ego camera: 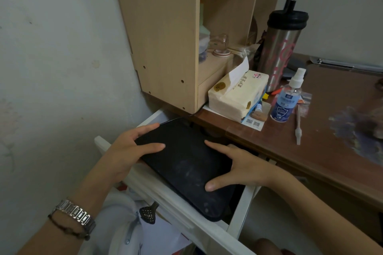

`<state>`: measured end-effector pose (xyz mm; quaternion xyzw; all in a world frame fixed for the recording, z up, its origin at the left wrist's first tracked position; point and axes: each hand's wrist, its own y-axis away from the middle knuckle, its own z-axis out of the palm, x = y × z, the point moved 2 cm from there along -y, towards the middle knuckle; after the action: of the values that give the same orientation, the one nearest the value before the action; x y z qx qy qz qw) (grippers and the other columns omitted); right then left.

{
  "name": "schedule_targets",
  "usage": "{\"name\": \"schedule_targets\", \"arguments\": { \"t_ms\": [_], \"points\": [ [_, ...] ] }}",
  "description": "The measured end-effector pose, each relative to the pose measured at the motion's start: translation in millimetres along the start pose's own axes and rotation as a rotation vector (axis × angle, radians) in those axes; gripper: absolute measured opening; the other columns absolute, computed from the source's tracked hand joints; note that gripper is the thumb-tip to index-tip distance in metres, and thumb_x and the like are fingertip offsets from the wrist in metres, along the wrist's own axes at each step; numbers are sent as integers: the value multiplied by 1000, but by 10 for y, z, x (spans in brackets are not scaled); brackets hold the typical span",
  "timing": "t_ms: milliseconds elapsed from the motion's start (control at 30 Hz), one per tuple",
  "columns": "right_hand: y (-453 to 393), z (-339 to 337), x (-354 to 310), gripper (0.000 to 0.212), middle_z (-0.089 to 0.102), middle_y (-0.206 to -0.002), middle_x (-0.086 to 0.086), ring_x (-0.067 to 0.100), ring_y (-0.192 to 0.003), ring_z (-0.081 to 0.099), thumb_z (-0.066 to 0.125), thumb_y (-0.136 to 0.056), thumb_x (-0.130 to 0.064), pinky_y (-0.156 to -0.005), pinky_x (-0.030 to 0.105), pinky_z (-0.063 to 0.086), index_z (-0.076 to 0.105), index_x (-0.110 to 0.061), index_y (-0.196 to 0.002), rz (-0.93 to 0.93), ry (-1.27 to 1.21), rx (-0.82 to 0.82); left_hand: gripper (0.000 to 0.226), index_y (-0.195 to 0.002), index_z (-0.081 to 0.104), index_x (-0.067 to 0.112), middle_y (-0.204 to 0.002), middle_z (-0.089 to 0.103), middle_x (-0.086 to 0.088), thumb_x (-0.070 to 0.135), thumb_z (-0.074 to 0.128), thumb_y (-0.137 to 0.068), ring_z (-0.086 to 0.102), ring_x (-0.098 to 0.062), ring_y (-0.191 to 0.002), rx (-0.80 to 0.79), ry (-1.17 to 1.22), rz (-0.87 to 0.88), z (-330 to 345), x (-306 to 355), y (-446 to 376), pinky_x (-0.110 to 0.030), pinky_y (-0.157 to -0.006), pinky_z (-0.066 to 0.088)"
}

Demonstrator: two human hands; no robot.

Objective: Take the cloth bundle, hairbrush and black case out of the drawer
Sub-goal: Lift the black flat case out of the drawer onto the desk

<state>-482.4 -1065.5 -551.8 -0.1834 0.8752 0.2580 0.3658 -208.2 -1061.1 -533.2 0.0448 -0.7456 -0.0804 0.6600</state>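
A flat black case point(184, 163) lies tilted over the open white drawer point(176, 203), its near corner resting past the drawer's front rail. My left hand point(126, 151) grips its left edge, thumb underneath and fingers on top. My right hand point(234, 163) holds its right edge, thumb pressed on the near side. Below the drawer, at the lower left, lies a pale cloth bundle point(122, 219) with a black hairbrush point(148, 214) on it. The drawer's inside is hidden by the case.
A brown desk point(321, 151) stands to the right, with a tissue pack point(236, 95), a spray bottle point(285, 101), a steel tumbler point(279, 51) and a white pen-like stick point(298, 128). A wooden shelf unit point(165, 37) stands above the drawer. A wall point(51, 68) is on the left.
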Motion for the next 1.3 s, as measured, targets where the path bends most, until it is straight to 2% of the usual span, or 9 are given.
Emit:
{"name": "schedule_targets", "arguments": {
  "t_ms": [100, 200, 333, 467, 567, 733, 933, 1067, 1300],
  "points": [
    [33, 4, -69, 108, 35, -131, -13, 9, -120, 38, 75, -43, -73, -102, 29, 38, 19, -59, -135, 10, -30, -19, 54, -101, 65, 43, -106, 59, 15, 25, 80, -52, 59, -4, -93, 9, -4, -4, -21, 18, 42, -20, -71, 51],
    [100, 16, -111, 109, 35, -132, -12, 9, -121, 37, 75, -47, -70, -102, 30, 39, 18, -55, -138, 4, -25, -31, 56, -102, 65, 42, -106, 58, 16, 27, 80, -50, 56, -5, -98, 17, -19, -7, -16, 27, 123, -29, -84, 50],
    [246, 16, -136, 108, 34, -130, -13, 7, -119, 37, 76, -51, -68, -98, 24, 36, 17, -51, -140, -12, 8, -10, 60, -105, 63, 44, -108, 57, 17, 31, 80, -49, 55, -6, -98, 3, -42, 1, 38, 63, 233, -28, -81, 50],
    [444, -9, -142, 109, 35, -126, -15, 5, -116, 39, 75, -49, -71, -95, 24, 38, 15, -54, -139, 5, 35, 22, 72, -119, 59, 38, -114, 58, 15, 32, 79, -51, 54, -9, -107, -13, -72, 22, 114, 102, 346, -35, -91, 48],
    [605, -33, -141, 108, 36, -124, -17, 4, -114, 39, 73, -49, -73, -89, 22, 37, 13, -58, -137, 24, 65, 45, 66, -122, 56, 41, -108, 54, 25, 28, 79, -61, 51, -1, -99, -29, -127, 51, 219, 138, 421, -27, -78, 47],
    [934, -109, -80, 107, 33, -128, -15, 7, -115, 38, 74, -51, -72, -91, 25, 38, 11, -59, -137, 62, 99, 82, 64, -126, 53, 39, -133, 47, 11, 23, 78, -69, 38, -9, -120, -42, -215, 110, 468, 232, 538, -36, -101, 32],
    [1449, -281, 77, 104, 32, -132, -14, 10, -118, 36, 74, -53, -70, -94, 28, 36, 14, -57, -137, 103, 130, 172, 71, -127, 50, 42, -143, 44, 3, 32, 80, -63, 37, -17, -132, -151, -238, 120, 934, 356, 653, -43, -108, 33],
    [1824, -478, 253, 89, 39, -131, -15, 9, -120, 40, 73, -56, -68, -100, 34, 38, 31, -53, -133, 163, 43, 308, 81, -126, 48, 43, -140, 46, -1, 38, 81, -51, 44, -26, -127, -207, -240, 102, 1307, 453, 681, -52, -101, 43],
    [2489, -706, 648, 81, 51, -130, -15, 10, -120, 48, 74, -50, -68, -103, 39, 41, 48, -47, -123, 243, -135, 543, 76, -121, 54, 31, -119, 60, 2, 19, 84, -52, 64, -16, -101, -284, -36, 89, 1997, 526, 604, -36, -81, 56]
  ]
}}
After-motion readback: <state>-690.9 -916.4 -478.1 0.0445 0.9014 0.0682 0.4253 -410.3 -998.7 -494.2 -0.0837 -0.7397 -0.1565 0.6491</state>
